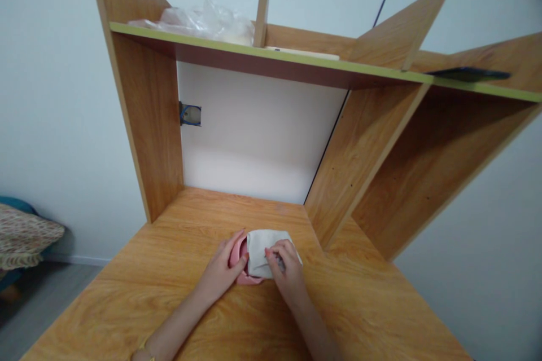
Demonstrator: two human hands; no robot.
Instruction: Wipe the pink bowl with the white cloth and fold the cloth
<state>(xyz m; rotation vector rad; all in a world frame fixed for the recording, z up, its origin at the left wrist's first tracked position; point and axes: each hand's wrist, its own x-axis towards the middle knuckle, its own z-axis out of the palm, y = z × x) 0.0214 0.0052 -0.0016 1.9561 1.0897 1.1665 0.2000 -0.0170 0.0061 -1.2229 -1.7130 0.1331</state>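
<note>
A pink, soft-looking pouch-like item (249, 280) lies on the wooden desk, partly covered by a folded light-grey cloth (267, 238). My left hand (226, 265) grips the pink item's left side, its thumb at the near edge of the opening and its fingers along the far side. Over the right part of the cloth, my right hand (285, 268) is closed with thumb and fingertips pinched together on the fabric. What lies under its curled fingers is hidden.
The wooden desk (169, 271) has a shelf unit (237, 48) along its back. A crumpled clear plastic bag (207, 22) and a dark flat object (470, 74) rest on the upper shelf. An upright divider (339, 180) stands right of my hands. A patterned cloth (25, 231) hangs at far left.
</note>
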